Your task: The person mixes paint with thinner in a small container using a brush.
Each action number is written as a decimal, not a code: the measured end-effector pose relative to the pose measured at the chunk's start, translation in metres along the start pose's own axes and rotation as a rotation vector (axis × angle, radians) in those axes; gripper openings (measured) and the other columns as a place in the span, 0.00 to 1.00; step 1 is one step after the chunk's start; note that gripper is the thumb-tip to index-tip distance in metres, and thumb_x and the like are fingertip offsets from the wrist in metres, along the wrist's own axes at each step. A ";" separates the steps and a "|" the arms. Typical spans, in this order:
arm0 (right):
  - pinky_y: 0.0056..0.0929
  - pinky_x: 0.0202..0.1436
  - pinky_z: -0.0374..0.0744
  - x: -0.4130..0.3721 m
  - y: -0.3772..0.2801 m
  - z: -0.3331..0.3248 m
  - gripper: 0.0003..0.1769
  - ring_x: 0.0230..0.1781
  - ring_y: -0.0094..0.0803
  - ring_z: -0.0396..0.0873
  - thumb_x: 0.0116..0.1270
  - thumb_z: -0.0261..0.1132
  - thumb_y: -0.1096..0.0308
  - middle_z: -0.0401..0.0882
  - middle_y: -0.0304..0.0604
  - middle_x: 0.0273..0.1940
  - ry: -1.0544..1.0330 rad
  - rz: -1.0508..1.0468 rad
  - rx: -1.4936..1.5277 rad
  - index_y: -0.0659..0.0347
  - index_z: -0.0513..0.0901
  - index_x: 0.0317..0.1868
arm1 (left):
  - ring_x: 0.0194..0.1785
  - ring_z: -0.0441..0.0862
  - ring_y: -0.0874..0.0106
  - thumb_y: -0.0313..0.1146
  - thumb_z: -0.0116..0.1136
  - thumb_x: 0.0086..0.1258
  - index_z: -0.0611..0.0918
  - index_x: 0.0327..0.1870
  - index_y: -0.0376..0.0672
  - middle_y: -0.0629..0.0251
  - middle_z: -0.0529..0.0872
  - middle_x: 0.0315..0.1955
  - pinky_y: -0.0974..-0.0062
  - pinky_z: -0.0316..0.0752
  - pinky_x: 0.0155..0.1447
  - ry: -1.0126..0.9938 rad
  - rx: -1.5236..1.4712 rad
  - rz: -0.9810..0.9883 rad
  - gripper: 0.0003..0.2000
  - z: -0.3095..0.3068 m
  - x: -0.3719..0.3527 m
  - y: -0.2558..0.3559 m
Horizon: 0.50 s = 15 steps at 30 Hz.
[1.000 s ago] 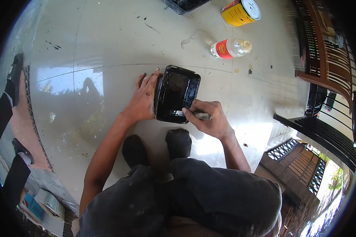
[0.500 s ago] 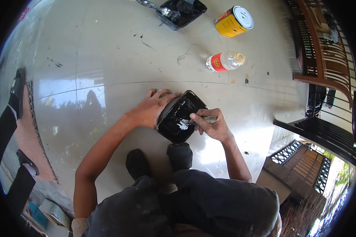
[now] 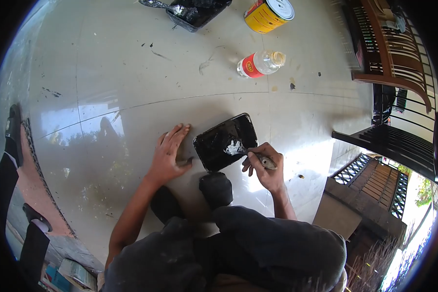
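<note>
A black rectangular tray [image 3: 214, 150] rests on the tiled floor in front of my feet, with whitish smears inside it. My right hand [image 3: 267, 168] grips a paintbrush [image 3: 266, 161] by its stained grey handle, which has a hole near the end. The brush's working end reaches into the tray, by the white smear; its tip is hard to make out. To the left of the tray, my left hand [image 3: 168, 155] is held apart from it, fingers stretched and holding nothing.
Beyond the tray are a clear bottle [image 3: 259, 65] with a red label, a yellow can [image 3: 267, 15] and a second black tray [image 3: 204, 18] with another stained tool [image 3: 158, 5] in it. A wooden bench [image 3: 389, 58] stands at right. Another person's dark-clothed legs [image 3: 7, 182] show at left.
My left hand has let go of the tray and moved left, its fingers opening. The tray has turned slightly. My right hand keeps its hold on the brush, and the view has shifted.
</note>
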State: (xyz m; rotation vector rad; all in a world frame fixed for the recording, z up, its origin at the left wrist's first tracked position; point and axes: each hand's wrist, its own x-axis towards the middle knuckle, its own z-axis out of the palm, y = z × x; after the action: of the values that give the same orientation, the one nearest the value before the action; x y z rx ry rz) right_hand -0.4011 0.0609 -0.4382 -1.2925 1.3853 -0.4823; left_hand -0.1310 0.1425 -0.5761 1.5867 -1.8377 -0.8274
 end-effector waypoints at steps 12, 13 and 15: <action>0.24 0.24 0.80 -0.006 0.007 0.018 0.04 0.25 0.28 0.86 0.74 0.61 0.76 0.86 0.48 0.27 0.008 -0.089 0.006 0.70 0.77 0.39 | 0.74 0.68 0.59 0.51 0.81 0.42 0.71 0.69 0.42 0.60 0.77 0.66 0.52 0.57 0.75 0.321 -0.060 -0.166 0.50 0.045 0.013 0.036; 0.23 0.23 0.80 -0.008 0.009 0.015 0.05 0.23 0.26 0.86 0.73 0.62 0.76 0.87 0.47 0.26 0.038 -0.117 -0.009 0.68 0.78 0.37 | 0.73 0.69 0.59 0.51 0.81 0.42 0.71 0.69 0.42 0.60 0.77 0.65 0.52 0.58 0.75 0.332 -0.063 -0.162 0.49 0.045 0.013 0.036; 0.23 0.23 0.80 -0.008 0.012 0.010 0.05 0.24 0.26 0.86 0.73 0.62 0.76 0.86 0.48 0.26 0.120 -0.139 0.016 0.68 0.77 0.37 | 0.72 0.70 0.59 0.50 0.80 0.43 0.72 0.69 0.42 0.59 0.78 0.64 0.52 0.59 0.74 0.352 -0.068 -0.150 0.48 0.046 0.012 0.035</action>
State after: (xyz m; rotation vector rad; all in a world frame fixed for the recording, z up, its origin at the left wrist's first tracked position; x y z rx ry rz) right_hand -0.3994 0.0750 -0.4482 -1.3713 1.3931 -0.6731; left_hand -0.1898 0.1380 -0.5785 1.7175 -1.4428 -0.6186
